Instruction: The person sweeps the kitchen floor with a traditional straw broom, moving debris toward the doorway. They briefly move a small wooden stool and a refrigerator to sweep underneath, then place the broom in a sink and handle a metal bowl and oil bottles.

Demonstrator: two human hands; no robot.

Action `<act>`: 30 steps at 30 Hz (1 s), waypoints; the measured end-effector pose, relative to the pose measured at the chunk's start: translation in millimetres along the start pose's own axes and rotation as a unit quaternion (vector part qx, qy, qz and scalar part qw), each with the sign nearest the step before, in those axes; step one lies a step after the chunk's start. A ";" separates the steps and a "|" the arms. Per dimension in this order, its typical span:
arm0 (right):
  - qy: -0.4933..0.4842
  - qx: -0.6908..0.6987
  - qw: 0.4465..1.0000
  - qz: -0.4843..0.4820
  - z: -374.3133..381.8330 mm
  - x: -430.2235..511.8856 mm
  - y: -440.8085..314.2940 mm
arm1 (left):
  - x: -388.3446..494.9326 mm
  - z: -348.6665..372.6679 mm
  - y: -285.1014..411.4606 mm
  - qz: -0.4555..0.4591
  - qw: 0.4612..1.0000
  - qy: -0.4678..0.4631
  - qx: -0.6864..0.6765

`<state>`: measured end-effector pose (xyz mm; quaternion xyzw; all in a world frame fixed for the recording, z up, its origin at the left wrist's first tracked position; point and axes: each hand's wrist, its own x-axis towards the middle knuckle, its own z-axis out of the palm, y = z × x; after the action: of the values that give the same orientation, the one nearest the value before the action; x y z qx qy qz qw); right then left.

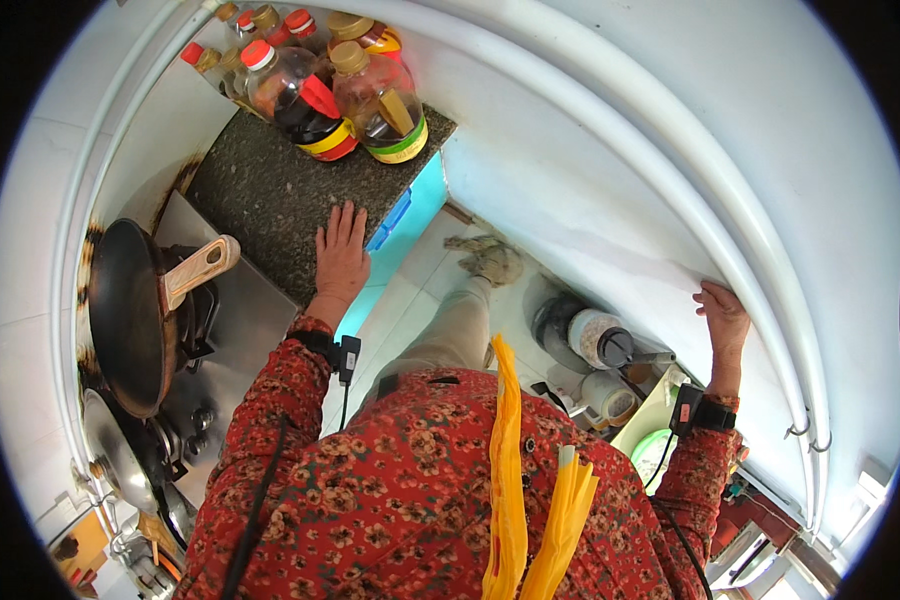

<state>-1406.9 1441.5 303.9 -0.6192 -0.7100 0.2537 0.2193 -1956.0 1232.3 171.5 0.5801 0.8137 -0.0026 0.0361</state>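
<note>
My left hand (341,259) lies palm down on the dark speckled countertop (270,187), fingers slightly spread, nothing held. Beyond its fingertips stand two large plastic bottles of dark liquid, one with a red cap (296,105) and one with a gold cap (382,105). To its left a frying pan (127,322) with a wooden-look handle leans tilted over the gas stove (247,315). My right hand (722,309) is raised against the white wall (607,217), beside the white pipes (750,277); its fingers are partly bent, and no object shows in it.
Smaller bottles (232,71) crowd the counter's back corner. A turquoise cabinet front (412,217) drops below its edge. On the floor by the wall stand a dark round container (559,330), a jar (596,337) and a pale green rack (649,412). A pan lid (120,450) rests at lower left.
</note>
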 end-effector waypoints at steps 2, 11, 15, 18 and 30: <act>-0.013 -0.001 1.000 0.018 -0.7 0.1 2.1 | 1.2 -0.5 1.1 -0.002 1.000 -0.007 0.011; -0.032 0.060 0.998 -0.002 0.0 -0.6 17.1 | 1.6 1.2 4.7 0.004 0.999 0.031 0.021; -0.030 0.033 0.999 -0.012 -1.1 -1.7 14.2 | 1.6 4.0 3.2 0.002 0.999 0.029 0.018; -0.025 0.018 0.999 -0.015 -0.1 -2.4 8.2 | 1.3 4.8 1.7 0.004 0.999 0.035 0.028; -0.012 0.011 1.000 0.001 4.8 -3.5 -0.9 | 1.9 3.9 0.3 -0.024 1.000 0.000 -0.002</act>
<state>-1410.1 1437.5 300.8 -0.6148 -0.7089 0.2691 0.2172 -1956.1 1234.0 167.4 0.5600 0.8277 -0.0017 0.0375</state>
